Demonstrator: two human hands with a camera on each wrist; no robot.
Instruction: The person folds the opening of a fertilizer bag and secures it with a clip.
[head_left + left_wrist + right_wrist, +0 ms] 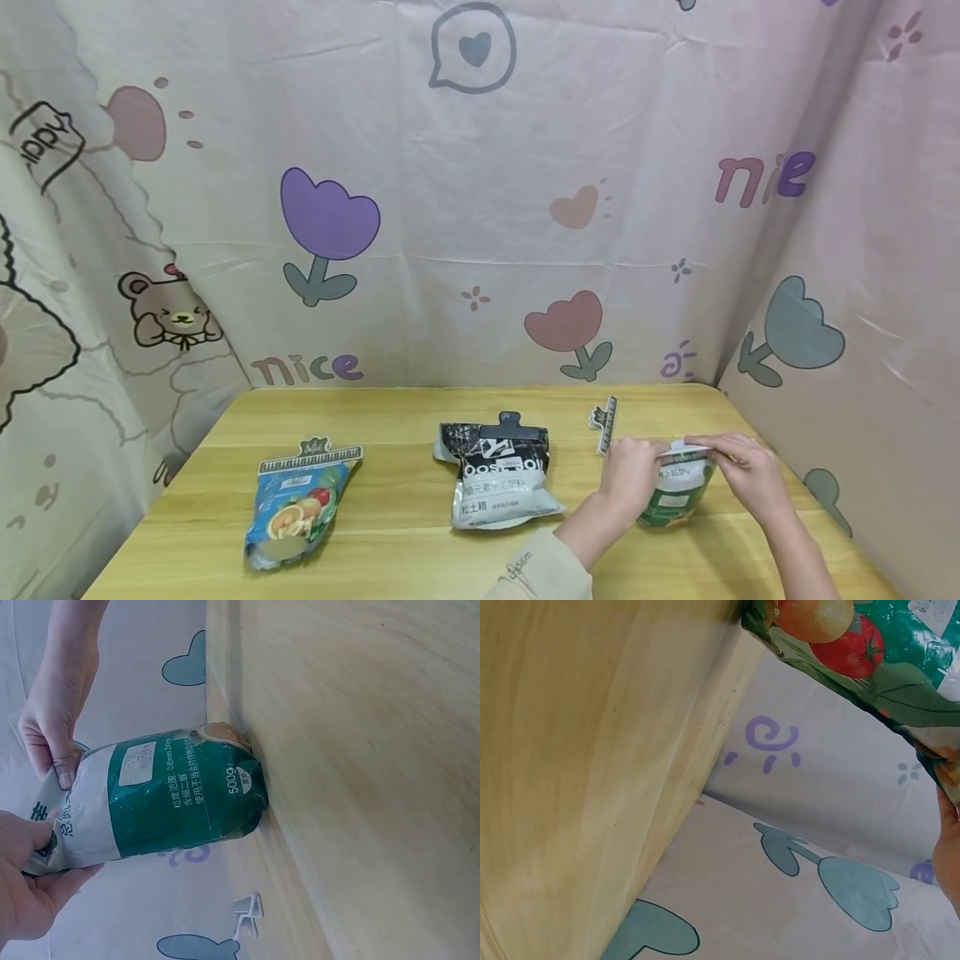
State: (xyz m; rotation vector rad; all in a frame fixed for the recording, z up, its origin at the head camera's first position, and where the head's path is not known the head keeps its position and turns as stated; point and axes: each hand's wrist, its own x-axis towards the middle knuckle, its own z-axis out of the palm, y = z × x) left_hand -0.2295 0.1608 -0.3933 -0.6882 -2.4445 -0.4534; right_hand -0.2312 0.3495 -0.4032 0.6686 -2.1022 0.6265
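Note:
A green-and-white plastic bag point(678, 492) stands upright at the right of the table, its base on the wood. My left hand point(632, 477) pinches one end of the bag's top edge, and my right hand point(750, 471) grips the opposite end. The left wrist view shows the white upper part of the bag point(169, 795) creased between the thumbs and fingers of both hands. Oranges and a red tomato are printed on its side, seen in the right wrist view on the bag point(922, 682). Behind my left hand lies a loose bag clip point(606, 427).
A black-and-white bag point(502, 492) lies mid-table with a black clip point(510, 427) across its top. Farther left is a blue bag point(296, 512) with a patterned clip point(311, 454) on its top edge. Printed curtains point(465, 208) hang behind and beside the wooden table point(397, 517).

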